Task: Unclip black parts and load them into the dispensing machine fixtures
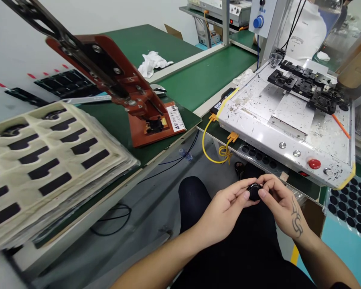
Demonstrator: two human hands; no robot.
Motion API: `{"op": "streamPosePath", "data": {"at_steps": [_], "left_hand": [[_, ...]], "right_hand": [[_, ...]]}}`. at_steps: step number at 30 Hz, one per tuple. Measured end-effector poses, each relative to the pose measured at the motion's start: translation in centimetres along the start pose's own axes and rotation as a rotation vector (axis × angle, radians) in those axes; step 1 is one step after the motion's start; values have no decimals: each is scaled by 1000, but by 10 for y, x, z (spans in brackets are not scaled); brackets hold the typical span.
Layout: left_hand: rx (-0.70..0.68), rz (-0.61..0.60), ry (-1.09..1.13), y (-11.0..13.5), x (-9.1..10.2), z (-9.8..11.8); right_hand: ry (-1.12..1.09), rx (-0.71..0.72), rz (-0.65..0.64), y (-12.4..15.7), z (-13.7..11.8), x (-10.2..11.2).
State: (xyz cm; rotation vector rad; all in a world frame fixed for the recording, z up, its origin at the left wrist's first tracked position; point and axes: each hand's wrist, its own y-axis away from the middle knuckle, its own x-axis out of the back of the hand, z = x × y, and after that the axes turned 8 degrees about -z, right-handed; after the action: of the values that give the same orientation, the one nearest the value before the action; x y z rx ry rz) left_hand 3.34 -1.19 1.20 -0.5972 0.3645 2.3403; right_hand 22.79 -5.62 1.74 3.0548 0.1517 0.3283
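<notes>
Over my lap, both hands pinch one small round black part (254, 190). My left hand (225, 208) grips it from the left with thumb and fingertips. My right hand (281, 202), with a dark tattoo on its back, closes on it from the right. The part sits just below the front edge of a white machine plate (289, 124) that carries a row of black fixtures (308, 86).
A red hand press (132, 96) stands on the green bench to the left, beside a stack of cream trays (48, 160) with black inserts. The machine's front has a red button (314, 163). A yellow cable (210, 148) hangs below it. A black holed tray (353, 204) lies at right.
</notes>
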Motion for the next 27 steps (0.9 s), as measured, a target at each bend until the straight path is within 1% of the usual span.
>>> {"op": "streamPosePath", "data": {"at_steps": [6, 10, 12, 15, 17, 19, 20, 22, 24, 26, 27], "left_hand": [[-15, 7, -84, 0, -2, -4], [-32, 16, -147, 2, -3, -7], [-54, 43, -224, 3, -3, -10], [-109, 99, -410, 2, -2, -14], [-140, 118, -503, 2, 0, -17], [-158, 107, -556, 1, 3, -18], [-164, 89, -585, 1, 6, -17], [-164, 38, -674, 1, 10, -13], [-146, -12, -758, 2, 15, -7], [-121, -36, -743, 2, 18, 1], [-118, -31, -683, 2, 19, 4]], "right_hand": [[47, 29, 30, 0, 2, -1], [96, 23, 59, 2, -1, -4], [154, 59, 87, 2, -2, -6], [257, 135, 132, 0, -1, -7], [281, 143, 146, -2, 2, -6], [300, 137, 133, -5, 6, -4], [319, 147, 106, -6, 8, -2], [380, 212, 23, -9, 10, 1], [438, 317, -32, -12, 10, 2], [433, 370, -24, -15, 7, 2], [389, 350, -5, -17, 5, 2]]}}
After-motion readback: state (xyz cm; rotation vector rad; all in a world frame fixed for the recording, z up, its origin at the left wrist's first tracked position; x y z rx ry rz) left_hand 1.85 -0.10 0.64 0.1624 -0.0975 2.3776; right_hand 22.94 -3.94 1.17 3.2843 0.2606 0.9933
